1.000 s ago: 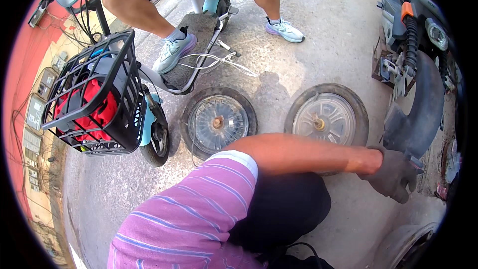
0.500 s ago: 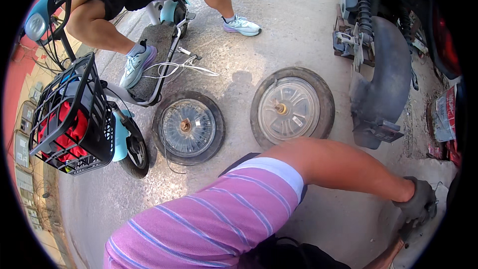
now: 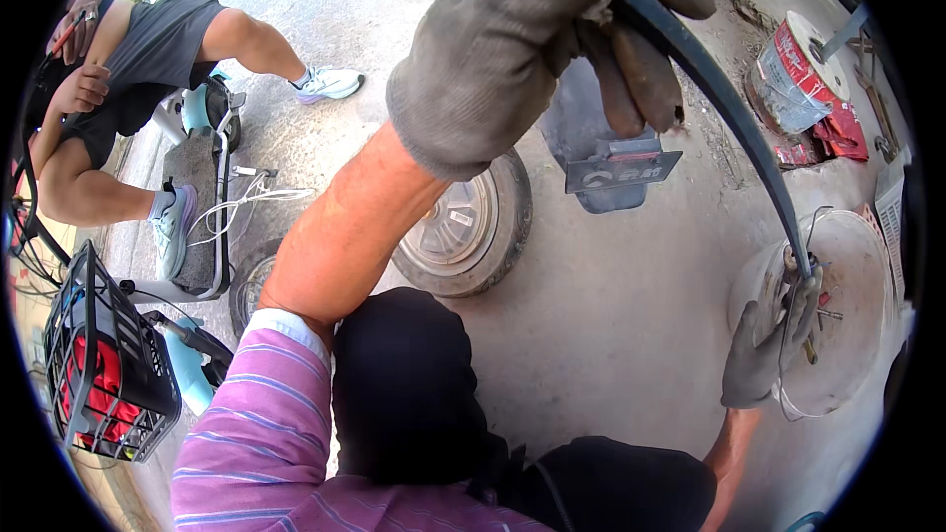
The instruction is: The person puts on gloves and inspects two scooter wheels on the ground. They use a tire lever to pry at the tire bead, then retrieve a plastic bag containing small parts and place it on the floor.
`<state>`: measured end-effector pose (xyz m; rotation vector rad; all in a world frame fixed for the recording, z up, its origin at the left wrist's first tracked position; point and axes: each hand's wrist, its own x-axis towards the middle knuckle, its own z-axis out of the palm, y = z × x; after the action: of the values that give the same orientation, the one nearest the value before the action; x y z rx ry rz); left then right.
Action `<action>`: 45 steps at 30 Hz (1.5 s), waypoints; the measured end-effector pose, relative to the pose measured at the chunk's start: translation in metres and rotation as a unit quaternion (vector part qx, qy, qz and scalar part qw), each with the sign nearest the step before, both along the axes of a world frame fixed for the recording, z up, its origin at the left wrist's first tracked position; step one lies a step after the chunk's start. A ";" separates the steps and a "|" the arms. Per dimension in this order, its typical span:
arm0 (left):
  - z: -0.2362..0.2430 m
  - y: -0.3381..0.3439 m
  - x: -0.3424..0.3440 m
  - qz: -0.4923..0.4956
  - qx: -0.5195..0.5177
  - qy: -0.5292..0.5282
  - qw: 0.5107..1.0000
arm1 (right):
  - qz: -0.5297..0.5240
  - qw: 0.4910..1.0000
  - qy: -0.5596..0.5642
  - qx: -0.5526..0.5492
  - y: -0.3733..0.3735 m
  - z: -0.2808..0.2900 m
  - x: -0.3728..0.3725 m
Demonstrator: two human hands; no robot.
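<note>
My left hand [image 3: 512,49], in a grey work glove, is raised close to the camera, its fingers closed round a long dark curved bar [image 3: 724,99]. The bar slopes down to the right, its lower end overlapping the fingertips of my right hand [image 3: 757,360]. This hand, also gloved, is at the near rim of a whitish bucket [image 3: 857,266], fingers stretched and thumb apart; contact with the bar is unclear. Small metal tools [image 3: 828,313] lie inside the bucket, and its wire handle [image 3: 783,360] passes by the hand.
Behind my left arm lie two wheels with tyres, the larger wheel [image 3: 463,227] partly hidden. A fender [image 3: 601,128] hangs beyond. At the right stands a red-and-white bucket [image 3: 798,74]. A person sits on a scooter [image 3: 192,172] at left; its basket [image 3: 108,365] holds red cloth.
The view has swung right, bringing the bucket in. My left hand has risen from the lower right to the top middle and now holds the dark bar. My right hand has come into fuller view.
</note>
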<state>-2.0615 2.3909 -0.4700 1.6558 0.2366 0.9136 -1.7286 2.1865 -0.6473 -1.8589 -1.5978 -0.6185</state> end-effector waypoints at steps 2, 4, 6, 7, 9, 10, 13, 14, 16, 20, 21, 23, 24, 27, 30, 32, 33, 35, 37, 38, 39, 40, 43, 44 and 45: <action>-0.010 0.001 -0.013 -0.054 0.096 -0.033 0.993 | 0.042 0.993 0.031 -0.111 -0.016 -0.002 -0.021; -0.020 -0.008 -0.021 -0.012 0.053 -0.007 0.999 | 0.156 0.960 0.028 -0.230 -0.043 -0.013 -0.040; -0.037 -0.007 -0.026 0.038 0.037 -0.018 0.998 | 0.193 0.944 0.151 -0.219 -0.065 -0.033 -0.032; -0.040 -0.007 -0.038 0.029 -0.008 -0.098 0.995 | 0.174 0.951 0.175 -0.187 -0.067 -0.036 -0.024; -0.038 0.001 -0.069 0.047 -0.044 -0.126 0.990 | 0.093 0.924 0.303 -0.214 -0.080 -0.001 0.001; -0.038 0.001 -0.084 0.079 -0.090 -0.159 0.980 | 0.066 0.901 0.372 -0.213 -0.089 0.014 0.008; -0.050 0.009 -0.116 0.121 -0.115 -0.191 0.967 | 0.175 0.807 0.564 -0.017 -0.137 0.046 0.049; -0.055 0.008 -0.122 0.211 -0.144 -0.216 0.943 | 0.221 0.799 0.553 0.084 -0.139 0.056 0.055; -0.064 0.001 -0.124 0.264 -0.139 -0.191 0.935 | 0.197 0.816 0.519 0.163 -0.132 0.073 0.082; -0.096 -0.017 -0.105 0.224 -0.121 -0.072 0.964 | -0.086 0.835 0.541 -0.050 -0.055 0.098 0.145; -0.106 -0.019 -0.100 0.198 -0.126 -0.010 0.972 | -0.116 0.820 0.553 -0.093 -0.045 0.077 0.189; -0.113 -0.028 -0.087 0.136 -0.135 0.108 0.976 | -0.217 0.762 0.586 -0.167 -0.010 0.032 0.245; -0.112 -0.035 -0.076 0.082 -0.159 0.160 0.971 | -0.259 0.766 0.530 -0.254 0.003 0.013 0.276; -0.162 -0.032 -0.099 0.068 -0.190 0.202 0.958 | -0.301 0.770 0.447 -0.341 0.035 -0.018 0.313; -0.162 -0.047 -0.108 0.119 -0.189 0.253 0.941 | -0.285 0.743 0.472 -0.379 0.050 -0.012 0.268; -0.169 -0.049 -0.115 0.098 -0.206 0.258 0.939 | -0.280 0.737 0.488 -0.376 0.039 -0.020 0.280; -0.175 -0.052 -0.117 0.088 -0.241 0.227 0.940 | -0.284 0.748 0.452 -0.393 0.036 -0.025 0.287; -0.200 -0.057 -0.133 0.133 -0.271 0.213 0.929 | -0.292 0.769 0.376 -0.426 0.030 -0.041 0.305; -0.229 -0.056 -0.157 0.117 -0.304 0.213 0.921 | -0.318 0.810 0.261 -0.418 0.022 -0.061 0.328; -0.241 -0.061 -0.171 0.113 -0.320 0.213 0.916 | -0.325 0.827 0.201 -0.412 0.026 -0.065 0.331; -0.253 -0.070 -0.183 0.131 -0.277 0.241 0.921 | -0.328 0.853 0.231 -0.333 0.032 -0.053 0.323; -0.263 -0.084 -0.202 0.158 -0.346 0.186 0.906 | -0.318 0.876 0.262 -0.250 0.048 -0.025 0.304; -0.300 -0.112 -0.239 0.212 -0.444 0.199 0.848 | -0.273 0.933 0.231 -0.037 0.044 0.004 0.299; -0.305 -0.122 -0.251 0.173 -0.487 0.148 0.843 | -0.248 0.938 0.238 -0.047 0.045 0.020 0.282; -0.313 -0.134 -0.265 0.173 -0.555 0.115 0.805 | -0.222 0.943 0.243 -0.056 0.045 0.051 0.250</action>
<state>-2.3269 2.2566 -0.7829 0.5970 1.0535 0.5986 -1.4791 2.2315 -0.5962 -2.2595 -0.9154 -0.2167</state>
